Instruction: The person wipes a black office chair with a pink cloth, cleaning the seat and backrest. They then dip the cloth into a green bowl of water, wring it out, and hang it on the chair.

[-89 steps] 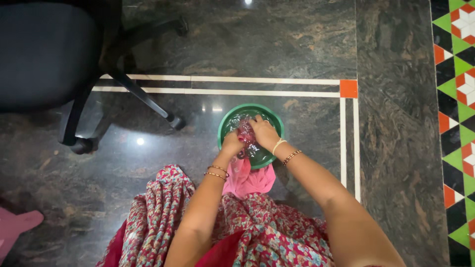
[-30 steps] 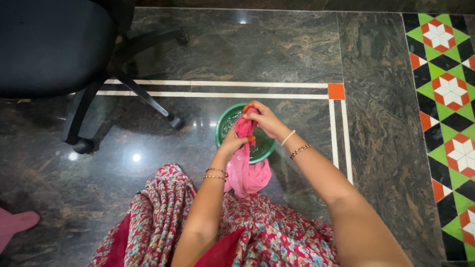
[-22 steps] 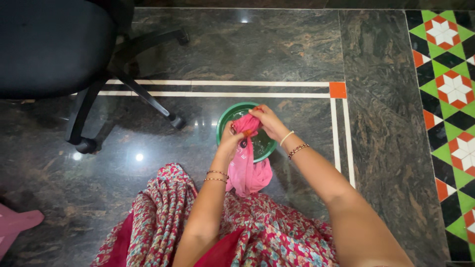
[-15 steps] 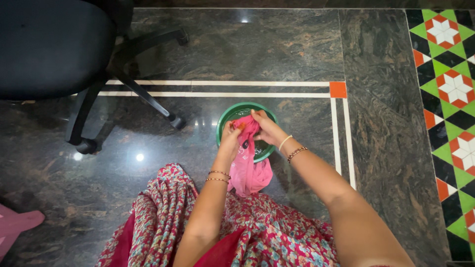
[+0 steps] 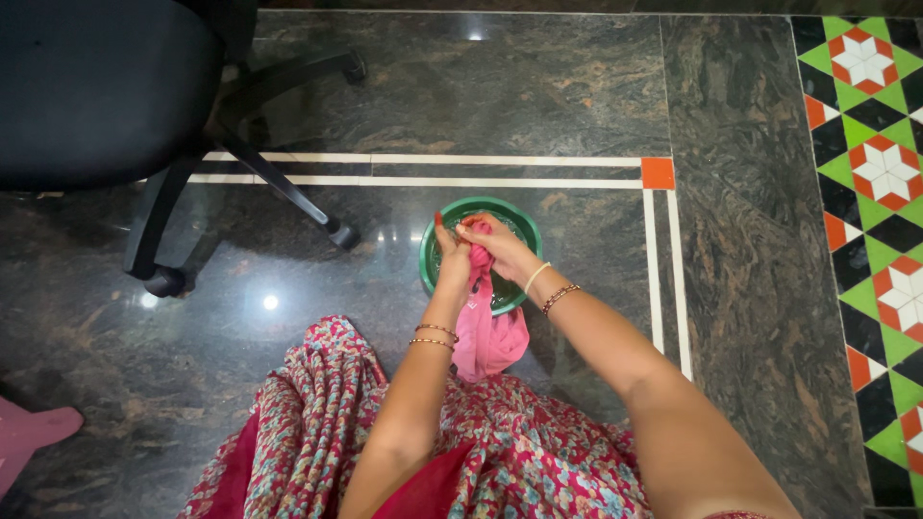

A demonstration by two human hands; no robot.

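Head view, near to far. Floral printed garment [image 5: 500, 452] covers the lap. Left hand [image 5: 452, 261] and right hand [image 5: 498, 246] are both closed on the upper end of a pink cloth [image 5: 488, 332], held over a green basin [image 5: 524, 219]; its tail hangs toward the lap. Cloth probably wet: soft, limp, heavier than dry, best gripped bunched. Beyond: polished dark stone floor [image 5: 538, 86], black chair base [image 5: 279, 183].

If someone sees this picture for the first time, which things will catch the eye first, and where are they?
At the centre, the left hand and right hand grip a pink cloth over a green basin on the dark stone floor; the cloth hangs toward the floral garment. A tiled border of green, red and white runs down the right edge, and a black office chair fills the upper left.
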